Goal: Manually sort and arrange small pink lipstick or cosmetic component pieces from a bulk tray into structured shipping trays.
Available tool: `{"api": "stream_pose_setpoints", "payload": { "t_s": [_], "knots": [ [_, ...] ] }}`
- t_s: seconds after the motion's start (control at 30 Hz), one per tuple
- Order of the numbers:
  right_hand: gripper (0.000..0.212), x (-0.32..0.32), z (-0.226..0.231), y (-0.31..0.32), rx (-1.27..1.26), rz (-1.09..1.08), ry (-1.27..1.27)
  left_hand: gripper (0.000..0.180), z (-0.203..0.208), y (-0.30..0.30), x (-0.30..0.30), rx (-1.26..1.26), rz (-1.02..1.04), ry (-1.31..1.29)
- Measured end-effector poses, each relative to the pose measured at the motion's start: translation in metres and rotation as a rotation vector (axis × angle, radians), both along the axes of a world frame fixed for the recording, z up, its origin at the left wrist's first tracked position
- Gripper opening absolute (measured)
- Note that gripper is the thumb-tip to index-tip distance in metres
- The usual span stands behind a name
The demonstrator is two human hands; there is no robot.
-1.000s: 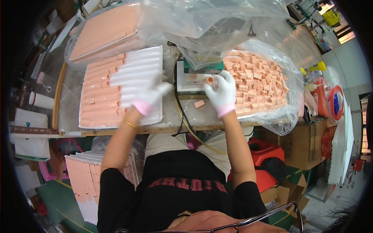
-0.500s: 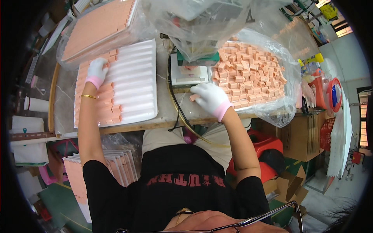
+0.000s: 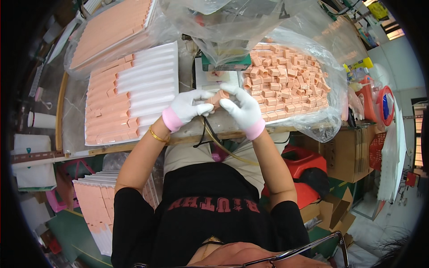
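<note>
Both my hands wear white gloves with pink cuffs and meet over the table's near edge. Between them is a small peach-coloured hollow block (image 3: 218, 99). The fingertips of my left hand (image 3: 188, 106) close on its left side, while my right hand (image 3: 245, 110) grips it from the right with thumb and forefinger. To the left, a white ridged tray (image 3: 156, 85) carries rows of similar peach pieces (image 3: 105, 118) on its left part. On the right, many loose peach blocks (image 3: 286, 82) lie heaped on another tray lined with clear plastic.
Beyond my hands stands a green-edged device (image 3: 225, 64) under a clear plastic bag (image 3: 228, 31). A filled tray (image 3: 111, 33) lies at the far left. Cables (image 3: 210, 131) hang over the table edge. Stacked trays (image 3: 96, 201) and a red stool (image 3: 304, 167) are below.
My left hand has left the tray's rows and come right to the block. My right hand has shifted slightly, and the block is now between both hands.
</note>
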State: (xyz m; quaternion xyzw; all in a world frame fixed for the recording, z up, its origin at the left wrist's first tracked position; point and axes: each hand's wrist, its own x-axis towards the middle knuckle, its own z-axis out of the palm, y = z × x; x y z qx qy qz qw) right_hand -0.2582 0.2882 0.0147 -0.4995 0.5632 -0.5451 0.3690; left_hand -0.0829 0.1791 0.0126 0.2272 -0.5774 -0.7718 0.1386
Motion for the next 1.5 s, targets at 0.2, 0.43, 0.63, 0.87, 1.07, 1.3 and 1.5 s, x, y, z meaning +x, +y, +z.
{"api": "stream_pose_setpoints", "payload": {
  "t_s": [0.2,0.43,0.63,0.87,1.07,1.3,1.5],
  "knots": [
    [0.038,-0.008,-0.005,0.007,-0.188,0.015,0.174,0.046,-0.013,0.009,-0.017,0.126,0.048,0.1],
    [0.019,-0.032,-0.014,-0.023,-0.368,-0.299,0.547,0.052,-0.018,-0.02,-0.025,-0.373,0.102,-0.339],
    [0.023,-0.035,-0.019,-0.068,0.086,-0.298,0.584,0.052,-0.061,-0.07,-0.042,-0.887,0.556,-0.207],
    [0.029,-0.023,-0.044,-0.078,-0.176,-0.487,0.677,0.053,-0.058,-0.066,-0.046,-1.005,0.552,-0.284],
    [0.034,-0.024,-0.035,-0.06,-0.076,-0.528,0.863,0.054,-0.053,-0.069,-0.046,-1.069,0.503,-0.273],
    [0.028,-0.03,-0.031,-0.07,0.018,-0.503,1.0,0.055,-0.036,-0.07,-0.072,-1.081,0.322,-0.237],
    [0.033,-0.004,-0.015,-0.05,-0.062,-0.033,0.46,0.046,-0.008,-0.023,-0.023,-0.307,0.19,0.154]
  ]
}}
